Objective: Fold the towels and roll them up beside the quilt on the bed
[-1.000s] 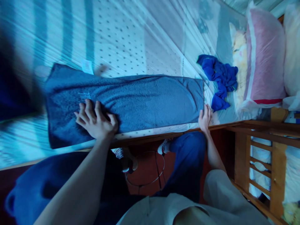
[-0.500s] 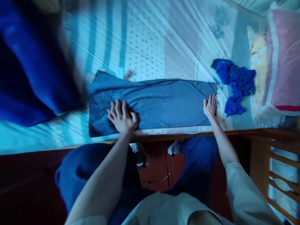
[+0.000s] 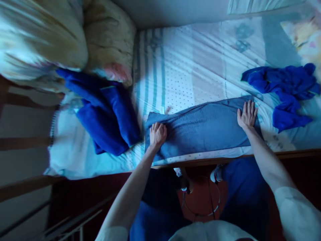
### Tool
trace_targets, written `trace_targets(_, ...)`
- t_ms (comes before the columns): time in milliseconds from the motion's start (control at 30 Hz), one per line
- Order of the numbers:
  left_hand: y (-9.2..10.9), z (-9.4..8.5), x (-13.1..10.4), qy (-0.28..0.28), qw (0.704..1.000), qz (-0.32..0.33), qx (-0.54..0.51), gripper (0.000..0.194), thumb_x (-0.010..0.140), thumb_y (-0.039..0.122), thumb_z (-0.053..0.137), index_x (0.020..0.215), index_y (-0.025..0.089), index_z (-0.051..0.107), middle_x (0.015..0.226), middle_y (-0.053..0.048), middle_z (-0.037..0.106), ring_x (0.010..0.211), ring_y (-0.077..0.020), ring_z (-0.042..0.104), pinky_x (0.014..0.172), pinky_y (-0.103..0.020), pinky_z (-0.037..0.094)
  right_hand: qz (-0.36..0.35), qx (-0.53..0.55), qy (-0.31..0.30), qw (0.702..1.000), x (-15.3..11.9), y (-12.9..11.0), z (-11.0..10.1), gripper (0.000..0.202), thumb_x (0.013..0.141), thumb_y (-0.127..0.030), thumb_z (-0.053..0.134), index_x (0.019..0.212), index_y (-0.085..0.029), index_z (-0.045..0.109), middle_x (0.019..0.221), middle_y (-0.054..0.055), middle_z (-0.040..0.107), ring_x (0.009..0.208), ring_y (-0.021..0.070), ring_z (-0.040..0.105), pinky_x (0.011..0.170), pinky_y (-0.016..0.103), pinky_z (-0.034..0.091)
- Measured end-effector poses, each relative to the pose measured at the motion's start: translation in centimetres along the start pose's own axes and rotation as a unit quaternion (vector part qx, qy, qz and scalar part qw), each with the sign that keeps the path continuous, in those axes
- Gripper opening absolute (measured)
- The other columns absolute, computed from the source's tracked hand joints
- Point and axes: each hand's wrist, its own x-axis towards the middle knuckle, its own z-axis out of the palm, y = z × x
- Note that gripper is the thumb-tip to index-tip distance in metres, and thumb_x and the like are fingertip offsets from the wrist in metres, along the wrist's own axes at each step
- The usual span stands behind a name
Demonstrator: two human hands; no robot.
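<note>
A grey-blue cloth (image 3: 203, 124) lies spread lengthwise along the near edge of the bed, with some wrinkles toward its left part. On its left end rests my left hand (image 3: 157, 134), fingers curled in and closed on the cloth. My right hand (image 3: 247, 114) lies flat on the cloth's right end, its fingers stretched out and pointing away from me. Beyond that end, a crumpled bright blue cloth (image 3: 288, 90) sits on the patterned sheet (image 3: 180, 73).
Blue folded fabric (image 3: 105, 113) lies on the bed at left, in front of pillows (image 3: 110, 40). The bed's wooden edge (image 3: 195, 163) runs just before my knees. Below it, a thin ring (image 3: 200, 214) is on the red floor. A wall stands behind the bed.
The view has swung left, showing the pillows. My left hand has gone from spread fingers to curled ones on the cloth. My right hand stays flat at the right end.
</note>
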Motion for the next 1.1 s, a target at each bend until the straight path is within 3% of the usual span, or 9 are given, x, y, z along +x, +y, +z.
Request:
trace_targets(100, -3.2, -2.3, 5.2, -0.024, 0.994, 0.106, -0.011, 0.035, 0.099, 0.033, 0.043, 0.116, 0.019, 0.07, 0.124, -0.015, 0.067, 0.123, -0.0306, 0.057, 0.11, -0.048, 0.046, -0.034, -0.006, -0.014, 0.999, 0.4, 0.1, 0.0, 0.068, 0.104, -0.034, 0.029, 0.164, -0.003, 0.024, 0.173, 0.021, 0.022, 0.161, 0.0339, 0.02, 0.128, 0.066, 0.018)
trace_targets(233, -5.7, -3.5, 10.0, -0.118, 0.971, 0.208, -0.02, 0.047, 0.092, 0.035, 0.051, 0.136, 0.022, 0.063, 0.139, -0.012, 0.064, 0.13, -0.0298, 0.055, 0.116, -0.048, 0.044, -0.048, 0.015, -0.019, 0.999, 1.3, 0.7, 0.3, 0.07, 0.102, -0.033, 0.033, 0.165, -0.004, 0.022, 0.174, 0.018, 0.02, 0.161, 0.0315, 0.02, 0.129, 0.06, 0.019)
trace_targets(300, -6.2, -3.6, 11.4, -0.153, 0.966, 0.207, -0.028, 0.052, 0.089, 0.04, 0.054, 0.136, 0.02, 0.064, 0.132, -0.011, 0.069, 0.126, -0.0292, 0.06, 0.114, -0.046, 0.046, -0.047, 0.03, -0.015, 0.998, 1.7, 1.0, 0.5, 0.07, 0.102, -0.033, 0.034, 0.166, -0.005, 0.022, 0.174, 0.018, 0.022, 0.16, 0.0312, 0.022, 0.13, 0.059, 0.02)
trace_targets(433, -6.6, -3.9, 13.2, -0.218, 0.964, 0.137, -0.061, 0.055, 0.087, 0.049, 0.051, 0.131, 0.02, 0.068, 0.115, -0.009, 0.078, 0.11, -0.0261, 0.07, 0.106, -0.041, 0.052, -0.048, 0.05, -0.004, 0.998, 2.1, 1.4, 0.8, 0.07, 0.102, -0.034, 0.034, 0.166, -0.008, 0.023, 0.173, 0.017, 0.025, 0.16, 0.0317, 0.024, 0.129, 0.06, 0.021)
trace_targets(633, -7.1, -5.5, 14.5, -0.28, 0.952, 0.115, -0.044, 0.038, 0.076, 0.042, 0.057, 0.103, 0.021, 0.074, 0.097, -0.006, 0.08, 0.097, -0.0259, 0.072, 0.096, -0.037, 0.055, -0.05, 0.048, -0.007, 0.998, 2.0, 1.2, 0.6, 0.07, 0.102, -0.034, 0.034, 0.166, -0.008, 0.023, 0.173, 0.018, 0.024, 0.16, 0.0321, 0.024, 0.129, 0.06, 0.021)
trace_targets(700, -7.1, -6.0, 14.6, -0.251, 0.961, 0.109, -0.032, 0.028, 0.078, 0.039, 0.056, 0.093, 0.022, 0.073, 0.093, -0.005, 0.079, 0.093, -0.0257, 0.071, 0.094, -0.036, 0.055, -0.047, 0.049, -0.011, 0.998, 2.0, 1.1, 0.4, 0.07, 0.102, -0.034, 0.034, 0.166, -0.007, 0.023, 0.173, 0.018, 0.023, 0.16, 0.0322, 0.023, 0.129, 0.06, 0.02)
trace_targets(867, -6.8, -5.7, 13.5, -0.078, 0.995, 0.064, 0.012, 0.018, 0.085, 0.029, 0.052, 0.083, 0.022, 0.068, 0.095, -0.01, 0.074, 0.105, -0.0307, 0.066, 0.101, -0.045, 0.05, -0.038, 0.066, -0.014, 0.997, 2.0, 0.9, 0.2, 0.071, 0.102, -0.035, 0.036, 0.167, -0.01, 0.021, 0.174, 0.015, 0.022, 0.161, 0.0327, 0.021, 0.129, 0.061, 0.018)
trace_targets(1000, -5.6, -3.8, 11.1, 0.012, 0.999, 0.041, 0.032, 0.026, 0.091, 0.025, 0.047, 0.093, 0.019, 0.071, 0.106, -0.017, 0.071, 0.119, -0.0377, 0.058, 0.107, -0.058, 0.042, -0.038, 0.058, -0.017, 0.997, 2.1, 0.9, 0.1, 0.071, 0.102, -0.035, 0.037, 0.167, -0.013, 0.022, 0.175, 0.015, 0.021, 0.161, 0.0324, 0.021, 0.129, 0.06, 0.019)
trace_targets(1100, -4.7, -1.9, 8.9, 0.049, 0.998, 0.03, -0.002, 0.036, 0.096, 0.03, 0.042, 0.111, 0.016, 0.072, 0.12, -0.021, 0.068, 0.126, -0.0385, 0.055, 0.111, -0.061, 0.04, -0.035, 0.063, -0.021, 0.997, 2.3, 0.9, 0.1, 0.072, 0.101, -0.033, 0.04, 0.167, -0.014, 0.022, 0.175, 0.015, 0.02, 0.16, 0.0331, 0.022, 0.128, 0.061, 0.02)
